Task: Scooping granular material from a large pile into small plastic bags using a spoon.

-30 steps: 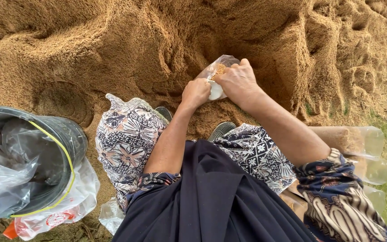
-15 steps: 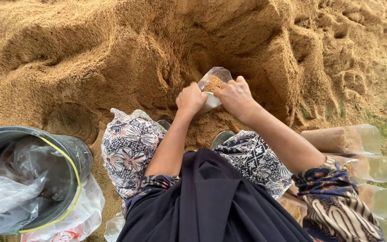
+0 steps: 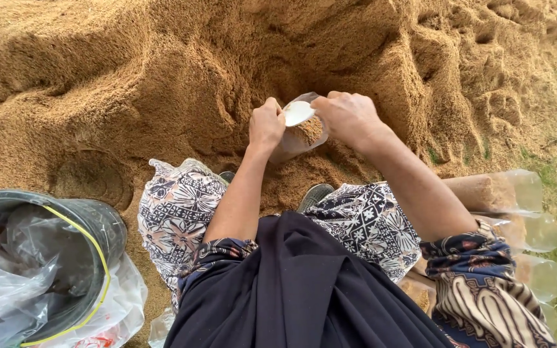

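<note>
Filling a clear plastic bag (image 3: 301, 132), partly loaded with tan sawdust-like husk, at the foot of a large heaped pile of the same tan material (image 3: 162, 84), just beyond the person's knees. The left hand (image 3: 267, 124) pinches the bag's rim, fingers curled closed on the plastic; the right hand (image 3: 349, 117) grips the opposite edge, fingers likewise closed on it. Judged good practice: keep the mouth stretched wide and the bag upright so the loose material drops in rather than spilling. Filled clear bags (image 3: 504, 193) lie stacked at right; a black round bucket (image 3: 98, 225) lined with crumpled plastic stands at left.
</note>
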